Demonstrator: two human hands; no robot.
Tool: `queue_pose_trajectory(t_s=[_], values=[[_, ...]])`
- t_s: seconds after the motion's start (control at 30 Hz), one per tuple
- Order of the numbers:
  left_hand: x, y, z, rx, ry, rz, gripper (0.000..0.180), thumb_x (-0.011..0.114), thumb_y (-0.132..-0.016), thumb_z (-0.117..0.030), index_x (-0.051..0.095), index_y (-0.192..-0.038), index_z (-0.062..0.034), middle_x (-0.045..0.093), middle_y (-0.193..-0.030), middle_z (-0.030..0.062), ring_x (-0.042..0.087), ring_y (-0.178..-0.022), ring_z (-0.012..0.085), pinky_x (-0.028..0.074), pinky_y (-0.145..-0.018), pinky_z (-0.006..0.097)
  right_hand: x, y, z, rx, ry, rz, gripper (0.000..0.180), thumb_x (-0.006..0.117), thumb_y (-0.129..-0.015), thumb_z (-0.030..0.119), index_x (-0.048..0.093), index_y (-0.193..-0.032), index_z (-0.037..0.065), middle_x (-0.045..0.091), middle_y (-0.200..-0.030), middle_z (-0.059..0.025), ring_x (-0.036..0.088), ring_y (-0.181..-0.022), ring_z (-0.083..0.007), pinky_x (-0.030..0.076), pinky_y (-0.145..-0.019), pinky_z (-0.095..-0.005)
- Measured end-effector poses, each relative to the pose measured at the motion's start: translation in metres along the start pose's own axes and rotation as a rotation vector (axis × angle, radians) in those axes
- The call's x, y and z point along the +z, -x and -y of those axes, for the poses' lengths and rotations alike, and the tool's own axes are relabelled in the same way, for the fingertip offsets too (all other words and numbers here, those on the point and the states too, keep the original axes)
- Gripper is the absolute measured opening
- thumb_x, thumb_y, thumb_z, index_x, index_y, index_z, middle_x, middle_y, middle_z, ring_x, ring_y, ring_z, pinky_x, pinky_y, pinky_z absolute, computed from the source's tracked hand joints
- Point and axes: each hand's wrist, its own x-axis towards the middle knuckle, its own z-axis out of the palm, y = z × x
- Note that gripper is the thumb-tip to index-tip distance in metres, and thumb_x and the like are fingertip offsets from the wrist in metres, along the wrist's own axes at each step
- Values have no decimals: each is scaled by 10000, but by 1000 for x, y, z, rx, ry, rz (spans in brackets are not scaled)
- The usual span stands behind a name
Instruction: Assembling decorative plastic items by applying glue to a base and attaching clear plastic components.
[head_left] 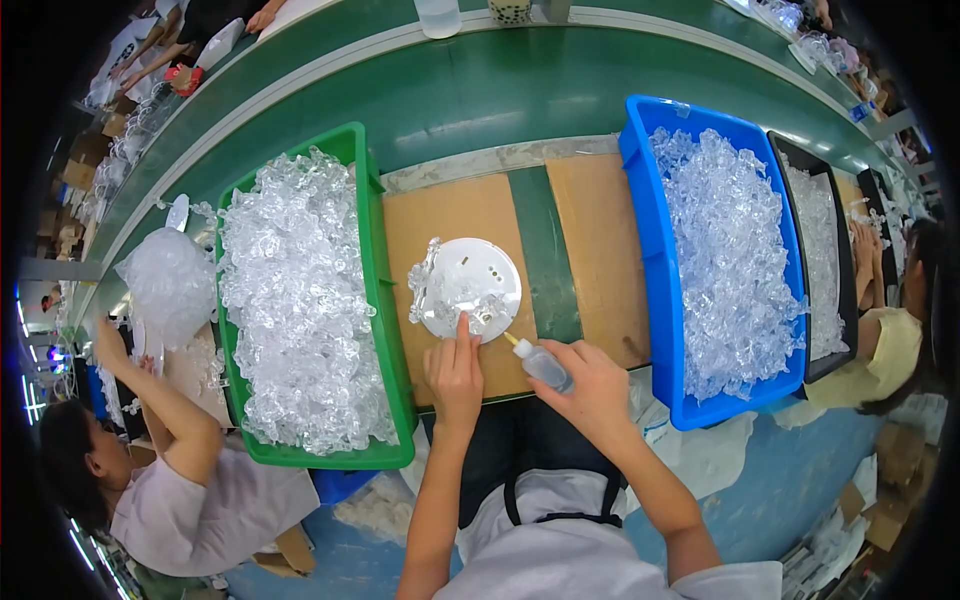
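Left hand: the left hand point(455, 382) is at the near rim of the plate, index finger extended onto the clear pieces there; the other fingers are folded in. Whether it pinches a piece cannot be told.
Right hand: the right hand point(592, 388) is closed around a bottle, gripping it between thumb and fingers.
Bottle: the small translucent squeeze bottle point(546, 370) is tilted above the near edge of the worktop point(480, 110); its yellow nozzle point(511, 339) points toward the plate's near right rim.
Plate: the round white plate point(508, 285) lies toward the worktop's near edge, between the two bins, on the left cardboard sheet point(410, 215).
Plate contents: clear plastic pieces point(455, 296) lie on the near half and at the left rim; small dark spots show on the far half, nature unclear.
Right cardboard: a second cardboard sheet point(600, 250) lies beside the blue bin, a strip of green surface separating the sheets.
Left bin: the green bin point(372, 220) is heaped with clear parts point(300, 290).
Right bin: the blue bin point(655, 270) is heaped with similar clear parts; a black tray point(838, 260) stands just beyond its right wall.
Far edge: a clear cup point(438, 20) stands near the top.
Left side: a co-worker point(200, 500) sits beyond the green bin.
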Motion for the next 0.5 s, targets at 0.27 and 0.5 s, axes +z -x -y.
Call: queue_pose_trajectory(t_s=[0.27,0.5], values=[[-1,-2,-2,-2,-48,10,392,645,-809,-80,576,-1187,-4,446,-664,58,449,-594,226,371,-602,347,6,-5,7,-10,57,92,362,732,-668,272,642,-1000,159,546,-783,-36,587,-747,-227,485,-578,-358],[-3,-2,-3,-21,-41,33,386,641,-816,-88,575,-1188,-9,451,-667,57,450,-594,224,370,-601,345,9,-7,11,-5,76,114,335,725,-679,265,630,-984,165,533,-786,-40,583,-752,-227,488,-571,-369]])
